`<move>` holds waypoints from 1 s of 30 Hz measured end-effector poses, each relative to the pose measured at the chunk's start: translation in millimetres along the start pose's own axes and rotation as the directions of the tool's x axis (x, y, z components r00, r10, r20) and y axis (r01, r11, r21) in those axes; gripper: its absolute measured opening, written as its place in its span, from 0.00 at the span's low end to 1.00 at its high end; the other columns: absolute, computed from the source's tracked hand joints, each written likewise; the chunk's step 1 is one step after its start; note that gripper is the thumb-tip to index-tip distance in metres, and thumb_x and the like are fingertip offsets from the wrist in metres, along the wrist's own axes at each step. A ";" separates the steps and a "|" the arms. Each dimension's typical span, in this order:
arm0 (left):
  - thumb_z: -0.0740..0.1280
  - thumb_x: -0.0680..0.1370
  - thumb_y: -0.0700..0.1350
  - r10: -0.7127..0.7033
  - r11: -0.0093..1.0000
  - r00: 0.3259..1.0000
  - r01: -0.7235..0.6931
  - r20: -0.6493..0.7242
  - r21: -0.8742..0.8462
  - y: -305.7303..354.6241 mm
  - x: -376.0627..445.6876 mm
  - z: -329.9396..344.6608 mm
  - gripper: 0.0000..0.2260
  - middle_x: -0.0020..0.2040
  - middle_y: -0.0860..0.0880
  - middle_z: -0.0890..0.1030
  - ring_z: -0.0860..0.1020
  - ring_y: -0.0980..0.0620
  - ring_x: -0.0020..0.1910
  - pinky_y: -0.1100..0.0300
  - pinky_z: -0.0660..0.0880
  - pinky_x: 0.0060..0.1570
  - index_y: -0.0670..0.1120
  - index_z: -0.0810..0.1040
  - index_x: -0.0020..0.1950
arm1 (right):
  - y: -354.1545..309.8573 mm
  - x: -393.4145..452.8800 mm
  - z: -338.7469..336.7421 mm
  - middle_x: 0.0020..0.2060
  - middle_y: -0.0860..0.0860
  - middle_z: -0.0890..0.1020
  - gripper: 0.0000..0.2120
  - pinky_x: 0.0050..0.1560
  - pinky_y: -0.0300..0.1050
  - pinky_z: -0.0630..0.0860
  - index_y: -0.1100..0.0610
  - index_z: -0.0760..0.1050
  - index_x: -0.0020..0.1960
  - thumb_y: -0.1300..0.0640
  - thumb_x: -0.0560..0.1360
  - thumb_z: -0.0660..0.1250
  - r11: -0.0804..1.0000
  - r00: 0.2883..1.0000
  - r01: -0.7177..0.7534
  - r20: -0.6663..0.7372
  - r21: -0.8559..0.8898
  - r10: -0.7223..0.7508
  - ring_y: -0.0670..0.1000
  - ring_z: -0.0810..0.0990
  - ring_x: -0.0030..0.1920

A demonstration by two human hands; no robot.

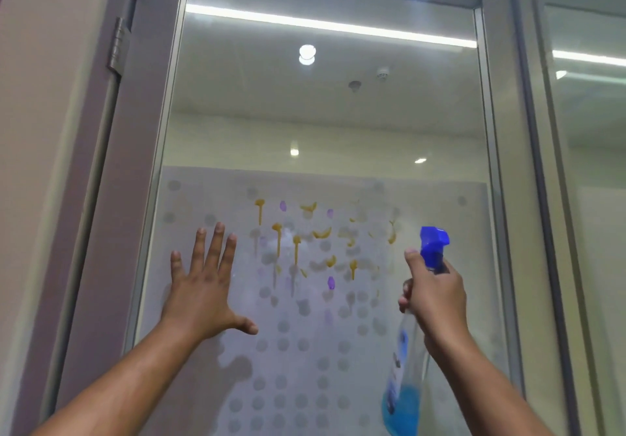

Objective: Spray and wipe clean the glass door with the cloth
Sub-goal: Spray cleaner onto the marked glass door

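Note:
The glass door (325,124) fills the view, with a frosted dotted film over its lower half. Yellow drips and purple blobs of stains (315,242) run down the film at mid height, with whitish spray mist over some of them. My left hand (203,286) is spread flat, fingers apart, against the glass to the left of the stains. My right hand (435,300) grips a clear spray bottle (406,378) with blue liquid and a blue trigger head, its nozzle pointing at the stained area. No cloth is in view.
A grey metal door frame (135,164) surrounds the pane, with a hinge (118,46) at the upper left. A beige wall (40,130) stands to the left. Another glass panel (589,164) lies to the right. Ceiling lights reflect in the glass.

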State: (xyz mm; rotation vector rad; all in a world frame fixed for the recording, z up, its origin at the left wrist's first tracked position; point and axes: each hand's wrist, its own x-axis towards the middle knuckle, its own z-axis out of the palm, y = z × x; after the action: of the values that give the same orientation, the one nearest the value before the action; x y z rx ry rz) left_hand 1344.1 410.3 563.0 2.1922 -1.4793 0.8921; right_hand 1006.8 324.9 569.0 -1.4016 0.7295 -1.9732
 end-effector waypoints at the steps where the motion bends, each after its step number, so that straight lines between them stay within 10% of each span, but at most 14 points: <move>1: 0.61 0.53 0.89 0.000 1.000 1.000 0.000 -0.002 -0.003 -0.3 0.1 0.7 0.78 0.77 0.47 0.15 0.19 0.39 0.79 0.27 0.39 0.81 0.47 0.17 0.77 | 5.1 -2.3 -1.7 0.25 0.51 0.76 0.12 0.24 0.40 0.74 0.54 0.77 0.47 0.45 0.80 0.70 1.000 1.000 0.015 -0.010 -0.028 -0.016 0.52 0.75 0.24; 7: 0.60 0.53 0.89 0.005 0.999 0.999 -0.003 -0.054 0.036 2.1 -1.8 0.6 0.78 0.79 0.45 0.17 0.21 0.38 0.80 0.27 0.40 0.81 0.46 0.18 0.78 | 0.8 -38.3 45.7 0.31 0.51 0.81 0.14 0.39 0.55 0.83 0.52 0.74 0.42 0.44 0.79 0.70 0.961 0.968 0.203 0.184 -0.188 -0.169 0.57 0.82 0.33; 15: 0.56 0.58 0.89 -0.030 0.999 0.988 0.035 -0.152 0.029 -0.1 -27.0 26.4 0.74 0.87 0.37 0.38 0.41 0.37 0.87 0.30 0.49 0.83 0.38 0.42 0.86 | -13.5 -98.5 125.4 0.39 0.49 0.79 0.16 0.33 0.47 0.68 0.49 0.72 0.48 0.36 0.77 0.62 0.818 0.830 0.400 0.543 -0.413 -0.131 0.54 0.77 0.39; 19: 0.54 0.55 0.90 -0.031 0.998 0.996 0.036 -0.089 0.047 -9.6 -25.6 29.0 0.76 0.81 0.41 0.21 0.25 0.40 0.83 0.33 0.36 0.83 0.42 0.23 0.80 | -10.7 -100.9 126.3 0.39 0.48 0.79 0.16 0.35 0.49 0.69 0.49 0.72 0.50 0.36 0.78 0.62 0.827 0.854 0.366 0.508 -0.426 -0.116 0.55 0.79 0.41; 30: 0.65 0.56 0.86 0.035 0.999 0.993 -0.034 -0.110 0.007 -16.9 -28.9 28.4 0.77 0.83 0.41 0.24 0.28 0.40 0.84 0.36 0.41 0.85 0.41 0.27 0.82 | 21.5 -27.5 4.3 0.35 0.52 0.82 0.15 0.46 0.62 0.84 0.50 0.74 0.44 0.39 0.79 0.67 0.952 0.990 0.144 0.035 -0.269 -0.140 0.59 0.84 0.37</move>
State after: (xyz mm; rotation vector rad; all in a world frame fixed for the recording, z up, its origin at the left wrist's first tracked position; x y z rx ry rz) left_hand 1360.8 420.2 523.6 2.0916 -1.4681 1.0120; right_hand 1021.4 330.5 537.5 -1.6690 0.9443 -2.0266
